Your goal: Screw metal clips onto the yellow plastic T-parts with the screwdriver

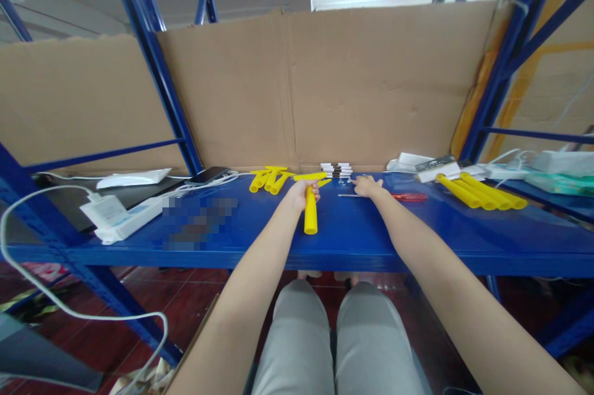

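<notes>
My left hand (305, 192) is closed around a yellow T-shaped plastic piece. Its thick tubular handle (310, 218) points towards me, and its crossbar lies at the far side of the fist. Further right, my right hand (367, 186) rests low over the blue tabletop with its fingers stretched out, beside some small shiny parts (344, 182) too tiny to name. Partly under that hand lies a screwdriver, its thin shaft (349, 195) to the left and its red handle (409, 197) to the right. Just behind is a stack of white-and-dark strips (336, 170).
Several yellow T-shaped pieces (273, 179) lie left of my hands; several yellow tubes (482, 190) lie right. A white power strip (139, 217) with a plugged-in adapter and a dark phone (211, 175) are at left. Cardboard (371, 85) walls the back between blue posts (162, 73).
</notes>
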Tool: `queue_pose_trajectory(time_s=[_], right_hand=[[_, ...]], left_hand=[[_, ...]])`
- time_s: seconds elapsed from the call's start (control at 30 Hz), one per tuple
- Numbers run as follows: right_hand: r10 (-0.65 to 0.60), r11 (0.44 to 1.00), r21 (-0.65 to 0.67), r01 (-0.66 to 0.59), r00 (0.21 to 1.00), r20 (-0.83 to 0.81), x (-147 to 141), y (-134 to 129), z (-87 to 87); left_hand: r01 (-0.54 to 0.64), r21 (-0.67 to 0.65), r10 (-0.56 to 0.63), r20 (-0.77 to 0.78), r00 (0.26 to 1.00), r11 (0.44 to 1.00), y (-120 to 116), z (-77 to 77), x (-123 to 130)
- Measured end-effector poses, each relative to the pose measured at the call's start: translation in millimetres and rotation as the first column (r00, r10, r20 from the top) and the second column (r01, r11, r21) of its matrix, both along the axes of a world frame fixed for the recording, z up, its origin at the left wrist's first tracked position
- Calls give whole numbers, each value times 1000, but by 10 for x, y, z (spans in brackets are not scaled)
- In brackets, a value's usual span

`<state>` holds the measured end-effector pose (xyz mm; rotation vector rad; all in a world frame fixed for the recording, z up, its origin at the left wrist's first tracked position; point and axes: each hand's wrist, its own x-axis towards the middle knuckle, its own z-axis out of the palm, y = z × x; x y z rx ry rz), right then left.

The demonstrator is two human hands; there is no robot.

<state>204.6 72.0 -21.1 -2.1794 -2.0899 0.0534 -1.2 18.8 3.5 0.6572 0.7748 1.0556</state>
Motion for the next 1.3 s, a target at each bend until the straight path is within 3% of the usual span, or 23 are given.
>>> queue_pose_trajectory(time_s=[0.37, 0.73, 0.93, 1.3], right_hand=[[-53, 995, 79, 58, 996, -71, 3, -108, 53], [-28, 992, 117, 45, 989, -144, 0, -126, 46], [-71, 993, 79, 82, 988, -140, 2, -92, 27], [-21, 993, 115, 41, 985, -171, -33, -103, 4]], left_hand=[[2, -22, -1, 3, 1000, 1000, 31, -36, 15], [7, -29, -8, -29, 1000, 1000, 38, -47, 47], [44, -30, -46, -74, 996, 999, 30, -56, 68], [177, -41, -181, -199, 963, 983, 2, -70, 114]])
